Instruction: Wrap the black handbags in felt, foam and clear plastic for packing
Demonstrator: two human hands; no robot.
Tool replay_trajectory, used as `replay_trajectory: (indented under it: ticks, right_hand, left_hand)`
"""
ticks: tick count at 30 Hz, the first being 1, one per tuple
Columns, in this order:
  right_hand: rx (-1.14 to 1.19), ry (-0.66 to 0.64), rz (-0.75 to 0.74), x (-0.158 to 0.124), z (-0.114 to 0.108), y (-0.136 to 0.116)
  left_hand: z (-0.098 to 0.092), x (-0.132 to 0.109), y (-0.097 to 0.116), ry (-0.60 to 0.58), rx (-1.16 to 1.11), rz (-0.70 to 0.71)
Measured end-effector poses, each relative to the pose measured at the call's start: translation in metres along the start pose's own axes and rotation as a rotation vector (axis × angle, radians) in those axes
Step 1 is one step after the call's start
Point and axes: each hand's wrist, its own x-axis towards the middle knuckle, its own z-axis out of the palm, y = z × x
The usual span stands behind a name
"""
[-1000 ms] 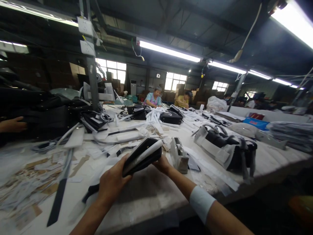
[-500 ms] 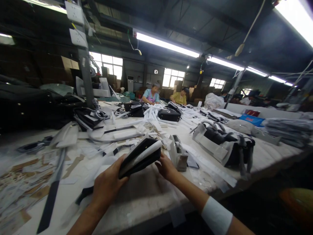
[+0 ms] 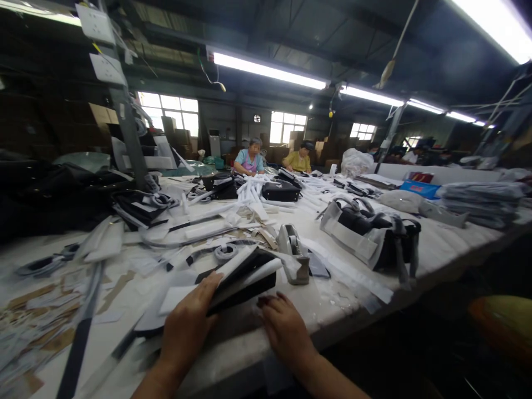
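My left hand point(image 3: 187, 327) grips the near end of a flat black bag piece point(image 3: 245, 280) with a white strip along its edge, which lies low on the white worktable point(image 3: 233, 354). Its fingers are curled over the piece's edge. My right hand point(image 3: 285, 330) rests palm down on the table just below the piece's right end, fingers stretched out and holding nothing. A grey tape dispenser point(image 3: 293, 255) stands just behind and to the right of the piece.
White strips, paper scraps and black straps litter the table. A black strap point(image 3: 78, 343) lies at the left. A black bag wrapped in white padding point(image 3: 374, 235) sits at the right. Two people point(image 3: 249, 160) sit working at the far end. The table's edge is near my wrists.
The black piece has come down from a raised position onto the table. My right hand has let go of its right end and now lies flat below it.
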Motion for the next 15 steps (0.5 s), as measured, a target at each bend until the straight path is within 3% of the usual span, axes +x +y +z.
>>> replay_trajectory:
  ticks: [3,6,10,15]
  right_hand:
    - [0.036,0.090,-0.178,-0.022,-0.023,-0.001]
    - [-0.026,0.120,-0.323,-0.027,-0.042,0.003]
    - [-0.240,0.072,-0.387,-0.003,-0.052,0.015]
    - [-0.457,0.081,-0.517,0.021,-0.052,0.031]
  left_hand:
    - [0.014,-0.009,-0.001,0.024,0.053,0.122]
    - [0.021,-0.014,0.003,0.034,0.133,0.193]
    - [0.021,-0.016,0.011,0.087,0.231,0.255]
    - [0.029,-0.020,0.013,0.261,0.374,0.420]
